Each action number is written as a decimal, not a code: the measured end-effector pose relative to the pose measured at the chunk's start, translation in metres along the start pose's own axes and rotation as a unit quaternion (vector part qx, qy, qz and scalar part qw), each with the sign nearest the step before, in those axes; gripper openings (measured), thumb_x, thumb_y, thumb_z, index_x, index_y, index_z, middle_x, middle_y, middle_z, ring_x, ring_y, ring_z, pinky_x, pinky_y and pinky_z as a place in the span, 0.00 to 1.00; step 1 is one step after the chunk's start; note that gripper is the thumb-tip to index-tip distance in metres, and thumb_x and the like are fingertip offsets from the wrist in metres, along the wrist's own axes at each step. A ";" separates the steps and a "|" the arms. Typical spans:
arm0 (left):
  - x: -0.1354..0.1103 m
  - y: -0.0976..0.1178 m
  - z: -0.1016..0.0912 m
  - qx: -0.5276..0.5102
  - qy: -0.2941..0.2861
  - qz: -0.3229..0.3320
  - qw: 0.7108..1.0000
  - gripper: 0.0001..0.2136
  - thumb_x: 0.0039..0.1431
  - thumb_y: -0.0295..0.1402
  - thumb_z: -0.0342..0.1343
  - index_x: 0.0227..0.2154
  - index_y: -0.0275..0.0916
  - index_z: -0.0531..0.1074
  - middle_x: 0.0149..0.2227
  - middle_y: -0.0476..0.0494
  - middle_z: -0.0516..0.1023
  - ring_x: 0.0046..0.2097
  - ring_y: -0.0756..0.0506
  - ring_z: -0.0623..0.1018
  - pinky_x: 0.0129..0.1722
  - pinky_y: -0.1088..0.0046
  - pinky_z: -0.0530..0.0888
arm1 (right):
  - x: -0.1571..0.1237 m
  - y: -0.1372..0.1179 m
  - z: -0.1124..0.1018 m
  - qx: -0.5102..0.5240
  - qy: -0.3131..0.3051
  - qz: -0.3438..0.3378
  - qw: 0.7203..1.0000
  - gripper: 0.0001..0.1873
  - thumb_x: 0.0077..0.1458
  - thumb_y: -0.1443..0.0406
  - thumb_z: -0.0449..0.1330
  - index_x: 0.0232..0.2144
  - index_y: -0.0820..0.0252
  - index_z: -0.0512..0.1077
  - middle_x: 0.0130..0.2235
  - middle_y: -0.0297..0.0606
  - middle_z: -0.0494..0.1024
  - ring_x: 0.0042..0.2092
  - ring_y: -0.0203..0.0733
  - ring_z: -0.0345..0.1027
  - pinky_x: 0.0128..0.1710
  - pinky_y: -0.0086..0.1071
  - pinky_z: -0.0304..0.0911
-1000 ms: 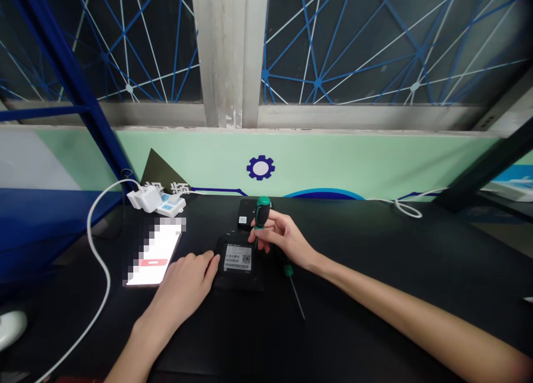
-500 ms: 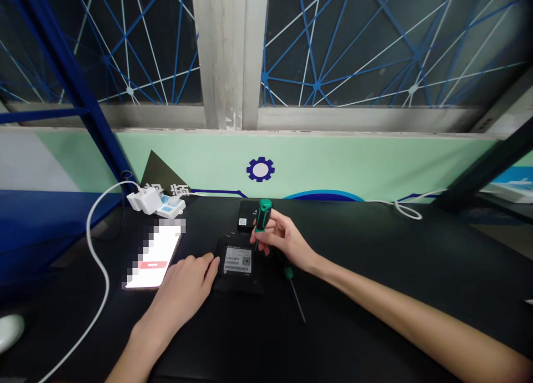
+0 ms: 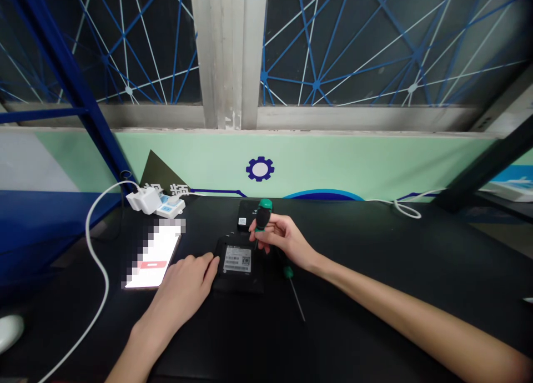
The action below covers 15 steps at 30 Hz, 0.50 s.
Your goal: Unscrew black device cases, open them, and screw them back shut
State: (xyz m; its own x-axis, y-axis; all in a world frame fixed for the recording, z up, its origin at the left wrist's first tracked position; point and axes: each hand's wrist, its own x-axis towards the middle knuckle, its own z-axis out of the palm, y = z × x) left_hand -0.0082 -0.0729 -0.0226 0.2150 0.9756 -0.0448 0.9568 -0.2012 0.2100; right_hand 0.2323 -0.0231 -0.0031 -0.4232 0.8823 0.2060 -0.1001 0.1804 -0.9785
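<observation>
A flat black electronic device (image 3: 238,285) with a white printed label lies face down or back up on the desk; I cannot tell which. My left hand (image 3: 185,283) presses thumb and fingers against its left edge, holding it in place. In my right hand (image 3: 287,240) is a green and black screwdriver (image 3: 263,215), pinched upright by its handle. Its tip meets the device's upper right corner, partly hidden by my fingers. A second screwdriver (image 3: 296,297) with a green collar lies right of the device, its handle hidden in shadow under my right hand.
A small black box (image 3: 245,210) with a QR sticker sits behind the device, with tiny screws (image 3: 230,234) before it. Left are a lit phone (image 3: 152,263), a power strip with a plug (image 3: 170,206), a white cable (image 3: 104,266) and a white mouse (image 3: 10,332).
The screwdriver handle has turned slightly in my right fingers, its green stripes no longer facing me the same way. My left hand and the device stay put.
</observation>
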 end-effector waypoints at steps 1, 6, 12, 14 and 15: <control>0.000 0.000 -0.001 0.000 -0.001 0.000 1.000 0.24 0.72 0.42 0.34 0.40 0.40 0.76 0.35 0.40 0.80 0.42 0.36 0.81 0.40 0.62 0.71 | 0.000 -0.001 0.000 -0.003 0.001 0.000 1.000 0.15 0.51 0.57 0.69 0.35 0.63 0.76 0.31 0.36 0.78 0.26 0.33 0.67 0.24 0.26 0.62; 0.000 0.003 -0.002 0.000 -0.002 -0.003 1.000 0.23 0.72 0.41 0.35 0.42 0.40 0.76 0.36 0.39 0.81 0.42 0.36 0.81 0.40 0.62 0.71 | 0.000 0.002 -0.001 -0.002 -0.003 -0.007 1.000 0.14 0.52 0.59 0.68 0.36 0.63 0.77 0.29 0.34 0.75 0.26 0.32 0.65 0.25 0.27 0.64; 0.001 0.001 -0.001 0.009 -0.003 -0.006 1.000 0.23 0.72 0.41 0.35 0.45 0.40 0.76 0.37 0.38 0.81 0.44 0.35 0.81 0.41 0.61 0.72 | 0.000 0.005 -0.002 0.022 -0.008 -0.016 1.000 0.15 0.54 0.61 0.68 0.40 0.60 0.71 0.37 0.39 0.81 0.28 0.33 0.68 0.26 0.27 0.65; 0.001 0.001 0.000 0.007 -0.002 -0.005 1.000 0.23 0.72 0.41 0.35 0.45 0.40 0.76 0.38 0.38 0.81 0.44 0.35 0.81 0.42 0.61 0.72 | 0.000 0.004 -0.002 0.014 -0.011 -0.014 1.000 0.13 0.54 0.61 0.68 0.39 0.60 0.71 0.39 0.41 0.82 0.28 0.33 0.68 0.26 0.27 0.65; 0.001 0.001 0.000 0.007 -0.002 -0.005 1.000 0.23 0.72 0.41 0.35 0.45 0.40 0.76 0.38 0.37 0.81 0.45 0.35 0.80 0.42 0.60 0.72 | 0.000 0.003 -0.002 0.009 -0.013 -0.014 1.000 0.13 0.54 0.61 0.68 0.38 0.61 0.71 0.39 0.42 0.82 0.29 0.34 0.68 0.26 0.27 0.65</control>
State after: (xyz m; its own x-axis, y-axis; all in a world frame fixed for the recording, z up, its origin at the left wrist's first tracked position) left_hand -0.0075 -0.0724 -0.0221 0.2061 0.9772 -0.0513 0.9616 -0.1926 0.1955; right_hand 0.2342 -0.0219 -0.0061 -0.4435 0.8650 0.2347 -0.1287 0.1977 -0.9718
